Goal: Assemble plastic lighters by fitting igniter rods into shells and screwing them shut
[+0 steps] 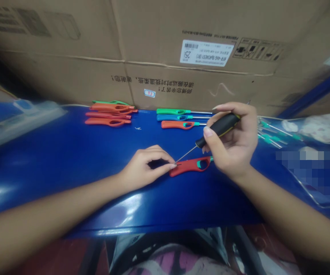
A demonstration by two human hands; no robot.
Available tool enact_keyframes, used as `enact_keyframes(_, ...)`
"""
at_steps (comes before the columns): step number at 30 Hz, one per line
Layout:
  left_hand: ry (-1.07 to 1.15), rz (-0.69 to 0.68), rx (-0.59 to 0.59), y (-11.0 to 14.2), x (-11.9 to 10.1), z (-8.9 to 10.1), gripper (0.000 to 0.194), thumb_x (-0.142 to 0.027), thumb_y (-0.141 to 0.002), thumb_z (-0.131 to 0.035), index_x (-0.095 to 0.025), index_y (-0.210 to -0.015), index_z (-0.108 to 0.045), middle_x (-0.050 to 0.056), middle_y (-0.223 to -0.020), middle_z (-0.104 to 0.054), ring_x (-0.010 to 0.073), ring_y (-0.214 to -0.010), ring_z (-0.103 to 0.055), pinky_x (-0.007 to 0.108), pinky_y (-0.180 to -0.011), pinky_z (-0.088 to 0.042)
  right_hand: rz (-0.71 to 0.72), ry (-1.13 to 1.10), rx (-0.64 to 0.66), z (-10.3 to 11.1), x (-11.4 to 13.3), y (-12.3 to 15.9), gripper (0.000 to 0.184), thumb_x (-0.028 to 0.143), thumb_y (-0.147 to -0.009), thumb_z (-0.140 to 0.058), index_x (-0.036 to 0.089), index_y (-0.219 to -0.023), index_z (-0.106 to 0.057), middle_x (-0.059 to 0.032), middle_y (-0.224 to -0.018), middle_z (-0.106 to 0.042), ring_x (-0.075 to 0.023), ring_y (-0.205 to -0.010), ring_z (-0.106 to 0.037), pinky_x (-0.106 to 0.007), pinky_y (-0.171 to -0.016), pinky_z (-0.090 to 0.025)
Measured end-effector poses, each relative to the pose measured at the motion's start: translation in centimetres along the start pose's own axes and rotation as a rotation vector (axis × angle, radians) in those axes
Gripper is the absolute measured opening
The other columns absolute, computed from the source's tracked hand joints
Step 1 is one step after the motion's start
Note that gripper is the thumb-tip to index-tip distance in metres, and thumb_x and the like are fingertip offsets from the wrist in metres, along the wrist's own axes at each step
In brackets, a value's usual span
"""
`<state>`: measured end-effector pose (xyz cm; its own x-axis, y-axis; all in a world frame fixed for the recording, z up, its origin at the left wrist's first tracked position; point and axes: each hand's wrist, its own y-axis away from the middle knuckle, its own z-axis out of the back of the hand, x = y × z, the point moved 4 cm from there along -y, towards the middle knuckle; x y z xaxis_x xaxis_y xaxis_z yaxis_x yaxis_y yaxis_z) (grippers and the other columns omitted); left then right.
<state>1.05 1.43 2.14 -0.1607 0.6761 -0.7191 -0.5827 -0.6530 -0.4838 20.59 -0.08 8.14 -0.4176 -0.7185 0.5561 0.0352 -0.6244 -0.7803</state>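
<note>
While right hand [236,143] clasps screwdriver [218,130], left hand [143,166] seemingly pinches its tip [177,162], inside table edge [119,230].

Blue tabletop [81,160], glossy; light is reflected along its front. At the back, left of centre, a close cluster of casings [107,115] is laid out in green, orange and red; small pale scraps [137,128] are scattered beside it. Right of these, a green lighter [172,111], a blue lighter [169,117] and an orange lighter [172,125] are ranged in parallel. Nearer the front, one red lighter [186,166] is placed. Far right, metal rods with teal fittings [279,130] are grouped.
</note>
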Motion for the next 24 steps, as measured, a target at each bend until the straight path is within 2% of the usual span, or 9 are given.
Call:
enact_keyframes(6,0.015,-0.014,-0.012,0.0,-0.2,0.0,0.007,-0.023,-0.090,-0.070,-0.018,-0.090,-0.075,0.006,-0.087,-0.077,0.0179,-0.082,-0.069,0.032,-0.080,-0.056,0.023,0.030,-0.005,0.0,0.0,0.0,0.029,0.030,-0.096,-0.057,0.029,-0.124,-0.046,-0.0046,-0.090,-0.057,-0.0204,-0.077,-0.065,-0.032,-0.053,-0.058)
enact_keyframes(12,0.008,-0.010,-0.003,0.0,-0.1,0.0,0.010,-0.025,-0.091,-0.068,-0.018,-0.091,-0.075,0.006,-0.088,-0.077,0.0182,-0.083,-0.069,0.033,-0.081,-0.056,-0.019,-0.041,-0.041,-0.1,0.0,0.0,0.031,0.029,-0.090,-0.066,0.028,-0.118,-0.052,-0.0034,-0.087,-0.058,-0.0177,-0.070,-0.064,-0.028,-0.049,-0.057)
enact_keyframes(20,0.036,0.047,0.001,0.1,0.2,0.0,0.009,-0.023,-0.091,-0.069,-0.017,-0.090,-0.076,0.007,-0.088,-0.077,0.0182,-0.084,-0.070,0.033,-0.081,-0.056,0.021,-0.021,0.022,-0.9,0.9,0.7,0.049,0.032,-0.093,-0.065,0.033,-0.134,-0.039,-0.0077,-0.105,-0.063,-0.0202,-0.080,-0.070,-0.029,-0.052,-0.061)
enact_keyframes(24,0.035,0.031,0.018,0.1,0.2,0.0,0.009,-0.023,-0.091,-0.068,-0.017,-0.090,-0.075,0.006,-0.087,-0.077,0.0177,-0.084,-0.070,0.032,-0.081,-0.056,0.035,-0.035,0.056,-0.9,1.3,0.9,0.053,0.029,-0.089,-0.071,0.033,-0.132,-0.041,-0.0087,-0.115,-0.061,-0.0189,-0.081,-0.071,-0.026,-0.050,-0.061)
